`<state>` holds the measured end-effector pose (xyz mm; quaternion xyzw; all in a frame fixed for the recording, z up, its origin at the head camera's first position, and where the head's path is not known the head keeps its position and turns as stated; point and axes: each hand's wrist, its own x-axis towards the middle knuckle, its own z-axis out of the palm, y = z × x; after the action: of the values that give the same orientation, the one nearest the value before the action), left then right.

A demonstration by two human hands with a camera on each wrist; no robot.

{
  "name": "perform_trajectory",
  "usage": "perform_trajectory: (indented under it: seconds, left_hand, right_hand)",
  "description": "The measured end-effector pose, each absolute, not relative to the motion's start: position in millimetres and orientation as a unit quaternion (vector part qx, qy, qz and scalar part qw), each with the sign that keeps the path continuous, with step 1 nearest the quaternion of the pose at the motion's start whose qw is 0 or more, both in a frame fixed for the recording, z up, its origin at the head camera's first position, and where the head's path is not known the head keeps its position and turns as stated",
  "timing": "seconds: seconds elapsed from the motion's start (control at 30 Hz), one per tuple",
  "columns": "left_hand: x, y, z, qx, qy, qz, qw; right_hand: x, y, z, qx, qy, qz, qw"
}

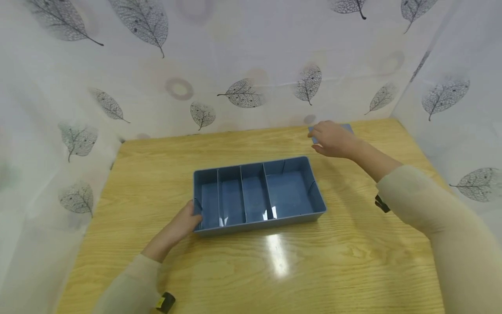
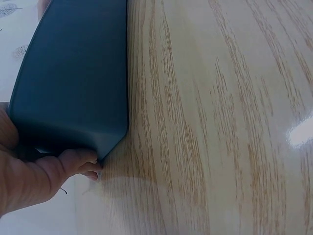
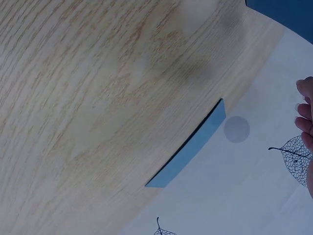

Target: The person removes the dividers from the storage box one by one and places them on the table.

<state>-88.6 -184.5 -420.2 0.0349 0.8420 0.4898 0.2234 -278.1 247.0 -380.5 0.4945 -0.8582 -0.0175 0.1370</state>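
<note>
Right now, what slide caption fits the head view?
Left hand grips the box by its left end; right hand partly hides a strip at the back of the table.

On the wood-grained tabletop (image 1: pixel 333 257), a blue box (image 1: pixel 289 192) divided into four compartments was placed, and a flat blue piece (image 3: pixel 190 149) was laid near the far edge.

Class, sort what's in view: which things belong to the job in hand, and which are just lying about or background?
Apparently the job:
- divided box, gripped by the left hand
- flat blue piece, beneath the right hand

Background:
- wooden table
- leaf-patterned cloth
</note>
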Motion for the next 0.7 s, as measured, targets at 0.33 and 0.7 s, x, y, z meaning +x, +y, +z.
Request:
perform_trajectory:
  seconds: [0.33, 0.7]
  left_hand:
    - [-89.2, -183.9, -418.2, 0.044, 0.840, 0.493, 0.223]
    - [-89.4, -183.5, -419.9, 0.034, 0.843, 0.489, 0.221]
  right_hand:
    - [-261.0, 222.1, -369.6, 0.551, -0.824, 0.014, 0.132]
    - [-249.3, 198.5, -361.4, 0.581, -0.807, 0.003, 0.108]
